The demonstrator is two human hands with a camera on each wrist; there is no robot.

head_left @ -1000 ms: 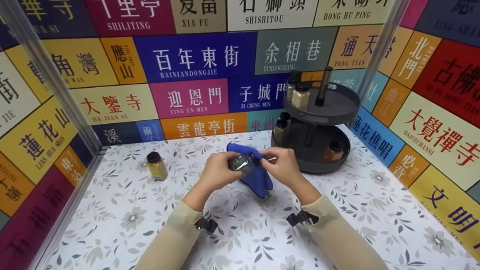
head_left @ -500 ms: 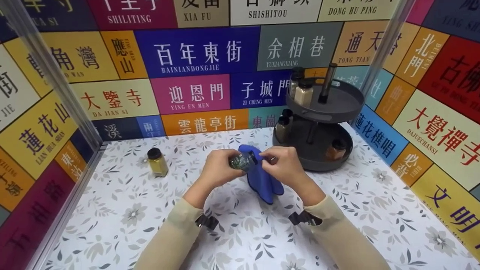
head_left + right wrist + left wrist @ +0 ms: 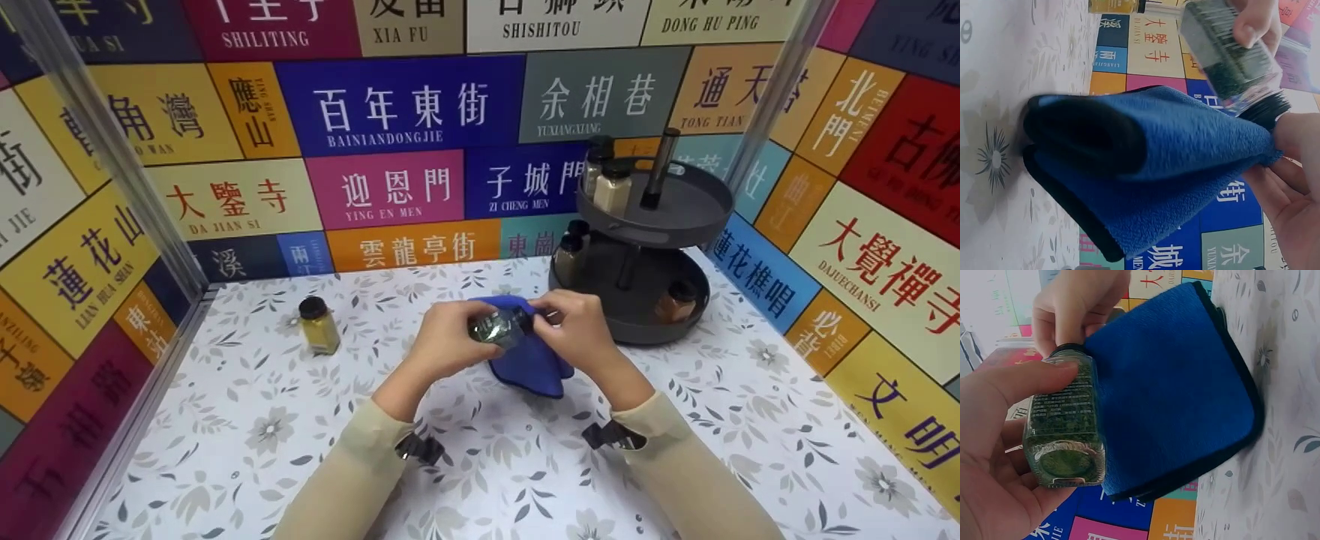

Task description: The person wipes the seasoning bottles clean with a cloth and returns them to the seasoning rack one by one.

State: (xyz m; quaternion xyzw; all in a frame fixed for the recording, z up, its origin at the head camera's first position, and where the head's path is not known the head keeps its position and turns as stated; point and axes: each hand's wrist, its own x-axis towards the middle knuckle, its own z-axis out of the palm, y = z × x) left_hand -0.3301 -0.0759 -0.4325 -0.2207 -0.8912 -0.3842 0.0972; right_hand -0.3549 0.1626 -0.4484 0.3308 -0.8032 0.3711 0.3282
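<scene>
One square glass jar of green flakes (image 3: 493, 328), tilted with its black cap toward the right, is held above the surface (image 3: 487, 480), in front of and left of the two-tier grey stand (image 3: 667, 234). The left hand (image 3: 450, 336) is curled round its body; the right hand (image 3: 576, 324), nearer the stand, pinches a dark-edged blue cloth (image 3: 529, 369) at the cap. The cloth hangs below both hands, and whether it touches the surface is hard to tell.

The surface is white, printed with grey leaves and flowers. Well left of the stand, a black-capped yellow jar (image 3: 321, 334) stands upright on it. On the stand's upper tier a cream-filled jar (image 3: 613, 195) sits at the left; the lower tier bears a reddish-brown jar (image 3: 677, 304) at the right.

Walls of coloured name panels (image 3: 397, 105), lettered in Chinese and Latin script, rise behind the stand and to both sides. One metal post (image 3: 772, 90) is just behind the stand to the right; another post (image 3: 127, 165) is far to its left.
</scene>
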